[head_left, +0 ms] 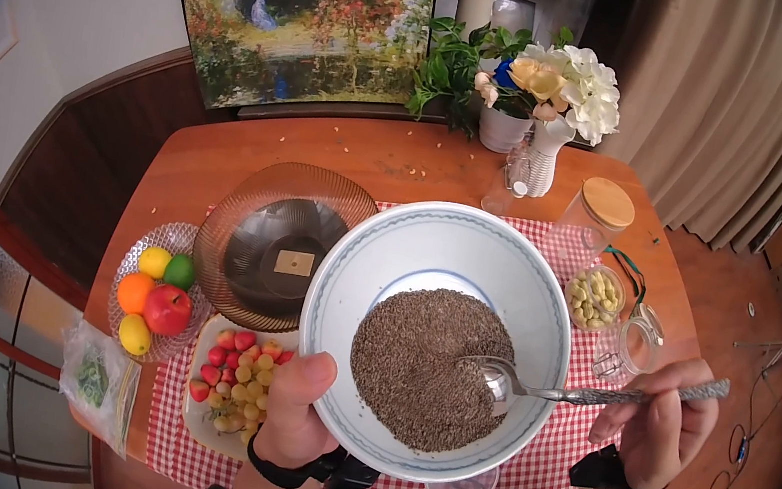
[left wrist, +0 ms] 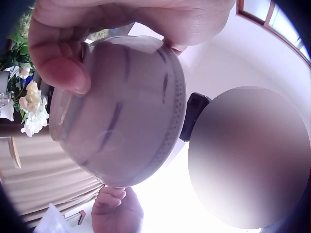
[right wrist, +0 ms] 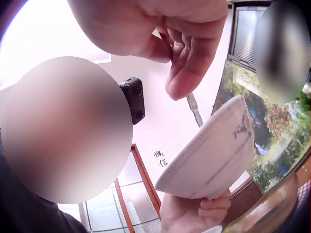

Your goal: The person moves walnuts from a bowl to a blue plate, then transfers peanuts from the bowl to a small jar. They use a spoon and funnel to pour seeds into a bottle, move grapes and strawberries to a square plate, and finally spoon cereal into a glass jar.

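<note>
A white bowl (head_left: 347, 268) with a blue-patterned rim is held up in front of the chest, above the table. Dark brown grains, like small seeds (head_left: 411, 379), fill its bottom. My left hand (head_left: 295, 412) grips it at the left, thumb over the rim; in the left wrist view its fingers curl around the underside of the bowl (left wrist: 131, 107). My right hand (head_left: 662, 427) pinches the patterned handle of a metal spoon (head_left: 581, 394), whose head lies among the seeds. The right wrist view shows the spoon (right wrist: 195, 114) angled down over the rim.
On the table stand an amber glass dish (head_left: 238, 252), a fruit plate (head_left: 199, 241), a dish of strawberries and grapes (head_left: 249, 395) and a plastic bag (head_left: 92, 382). At right are a wooden-lidded jar (head_left: 603, 215) and a container of greenish pieces (head_left: 595, 297). Flower vases (head_left: 546, 156) stand behind.
</note>
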The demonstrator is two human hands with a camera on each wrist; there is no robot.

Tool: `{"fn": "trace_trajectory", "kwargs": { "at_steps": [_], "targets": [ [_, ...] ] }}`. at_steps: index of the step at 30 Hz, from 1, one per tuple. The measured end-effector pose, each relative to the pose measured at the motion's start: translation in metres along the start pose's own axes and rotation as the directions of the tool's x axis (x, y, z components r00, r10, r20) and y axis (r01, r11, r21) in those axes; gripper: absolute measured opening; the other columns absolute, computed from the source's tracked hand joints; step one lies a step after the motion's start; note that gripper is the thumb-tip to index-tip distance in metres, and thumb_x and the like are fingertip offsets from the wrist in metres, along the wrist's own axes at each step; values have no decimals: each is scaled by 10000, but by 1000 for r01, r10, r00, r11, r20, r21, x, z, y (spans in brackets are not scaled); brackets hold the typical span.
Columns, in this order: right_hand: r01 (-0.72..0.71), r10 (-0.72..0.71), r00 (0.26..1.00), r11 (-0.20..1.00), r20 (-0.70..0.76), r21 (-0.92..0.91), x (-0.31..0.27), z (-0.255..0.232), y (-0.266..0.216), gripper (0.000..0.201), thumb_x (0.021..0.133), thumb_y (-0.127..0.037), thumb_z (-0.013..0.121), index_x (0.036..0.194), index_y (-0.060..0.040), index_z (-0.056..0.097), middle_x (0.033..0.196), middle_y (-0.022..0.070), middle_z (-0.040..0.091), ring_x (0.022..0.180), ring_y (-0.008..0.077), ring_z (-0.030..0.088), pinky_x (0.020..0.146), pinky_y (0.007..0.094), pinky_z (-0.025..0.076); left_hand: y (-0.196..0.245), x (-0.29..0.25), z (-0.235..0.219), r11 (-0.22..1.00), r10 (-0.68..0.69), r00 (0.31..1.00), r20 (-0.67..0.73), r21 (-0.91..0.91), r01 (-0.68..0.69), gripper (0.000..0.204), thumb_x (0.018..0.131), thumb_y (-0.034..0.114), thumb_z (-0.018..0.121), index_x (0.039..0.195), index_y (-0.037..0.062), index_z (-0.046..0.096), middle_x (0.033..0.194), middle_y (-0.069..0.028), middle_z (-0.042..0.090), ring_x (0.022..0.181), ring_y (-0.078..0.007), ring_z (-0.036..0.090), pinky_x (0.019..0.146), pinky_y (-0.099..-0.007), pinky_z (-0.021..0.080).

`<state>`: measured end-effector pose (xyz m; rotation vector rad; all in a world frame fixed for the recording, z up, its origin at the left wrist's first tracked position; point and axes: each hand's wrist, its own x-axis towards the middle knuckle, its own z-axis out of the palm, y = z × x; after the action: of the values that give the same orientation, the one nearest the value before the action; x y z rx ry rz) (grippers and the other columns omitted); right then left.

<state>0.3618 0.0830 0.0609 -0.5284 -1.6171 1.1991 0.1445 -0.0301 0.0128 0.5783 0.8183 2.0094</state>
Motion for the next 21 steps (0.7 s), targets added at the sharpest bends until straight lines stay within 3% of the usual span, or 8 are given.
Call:
{"fn": "trace_trajectory", "kwargs": {
  "at_steps": [2,4,5,7,9,11,21],
  "targets": [
    [32,-32,999,998,-6,48,2,6,15,151,943,-119,426,920,30,426,597,126,561,407,157,511,385,242,458,0,-1,0,1000,-11,1000,-7,-17,11,684,776,425,533,1272,-41,470,1177,-204,577,1034,-291,578,897,-383,466],
    [-86,103,992,971,-68,221,4,12,20,150,944,-123,424,923,25,423,595,123,567,395,157,510,371,238,451,0,-1,-5,998,-27,998,50,-59,30,712,796,419,552,1317,-43,404,1240,-206,531,1095,-285,551,936,-389,450],
    [-85,103,992,971,-68,222,4,12,22,150,944,-123,424,923,25,423,595,123,567,395,157,510,371,238,451,0,-1,-7,994,-41,993,107,-99,52,750,816,414,571,1361,-45,337,1302,-207,485,1156,-279,523,974,-394,435],
    [-144,173,981,951,-88,272,5,12,25,149,947,-134,424,925,14,422,588,115,571,373,149,497,353,234,438,0,-1,-7,994,-32,995,98,-103,43,750,815,413,570,1362,-45,337,1302,-206,485,1156,-278,523,975,-394,434],
    [-147,183,977,949,-107,279,6,13,24,152,950,-142,422,925,7,423,578,111,569,366,146,491,347,229,430,-1,-1,-4,994,-24,996,89,-107,34,750,815,412,570,1362,-44,336,1301,-205,485,1156,-277,522,975,-394,433],
    [-150,192,973,946,-126,286,6,14,25,155,954,-151,420,925,1,425,568,106,567,358,143,485,340,225,423,-1,0,3,998,37,999,-14,-53,-38,670,785,417,529,1271,-39,471,1170,-199,582,1033,-290,578,898,-385,465],
    [-119,174,972,946,-161,300,7,14,28,172,970,-183,412,941,-15,429,528,73,532,354,104,450,335,189,372,-1,1,-4,999,22,1000,-2,-45,-22,675,804,444,522,1278,-34,464,1169,-198,583,1045,-292,573,915,-394,452]
  ]
}}
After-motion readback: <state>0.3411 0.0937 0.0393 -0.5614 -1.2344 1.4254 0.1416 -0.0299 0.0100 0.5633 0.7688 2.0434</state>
